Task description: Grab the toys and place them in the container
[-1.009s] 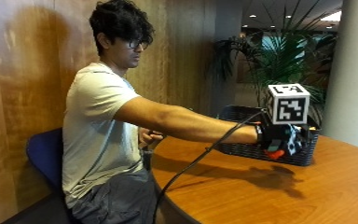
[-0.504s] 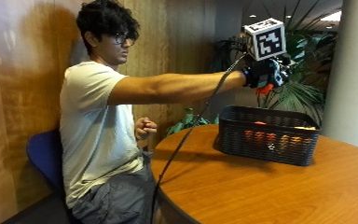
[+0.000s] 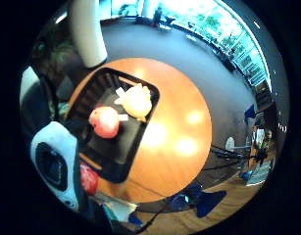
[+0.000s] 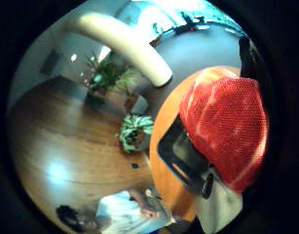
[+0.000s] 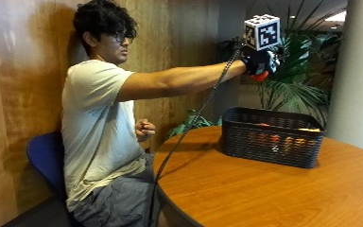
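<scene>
Right hand (image 5: pixel 261 63) grips one red toy (image 4: pixel 224 129), apparently above two in basket (image 5: pixel 272 137).

Round wooden table (image 5: pixel 251 189); black mesh basket (image 5: pixel 271 142) standing directly on it near far edge.

Red toy (image 5: pixel 263 75) mostly behind gloved hand (image 5: pixel 257 61)

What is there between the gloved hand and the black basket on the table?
Nothing: in the outside view the right hand, gripping a red toy, hangs high above the basket with only air between.
</scene>
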Available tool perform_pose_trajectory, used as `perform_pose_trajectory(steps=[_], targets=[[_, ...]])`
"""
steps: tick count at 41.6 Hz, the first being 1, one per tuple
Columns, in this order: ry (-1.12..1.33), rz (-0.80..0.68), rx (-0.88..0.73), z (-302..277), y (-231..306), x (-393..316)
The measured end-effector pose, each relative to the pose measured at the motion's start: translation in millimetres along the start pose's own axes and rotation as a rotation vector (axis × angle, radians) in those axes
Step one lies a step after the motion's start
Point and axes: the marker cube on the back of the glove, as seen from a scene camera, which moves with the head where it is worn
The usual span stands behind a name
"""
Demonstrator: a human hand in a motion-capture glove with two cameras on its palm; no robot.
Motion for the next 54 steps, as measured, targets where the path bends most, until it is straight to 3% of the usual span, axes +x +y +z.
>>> perform_pose_trajectory(steps=[25,40,54], targets=[[-0.002,0.034,-0.033,42.4,-14.5,-22.2],[0.045,0.086,-0.232,47.8,2.5,-5.5],[-0.019,0.030,-0.148,37.1,2.1,-17.0]])
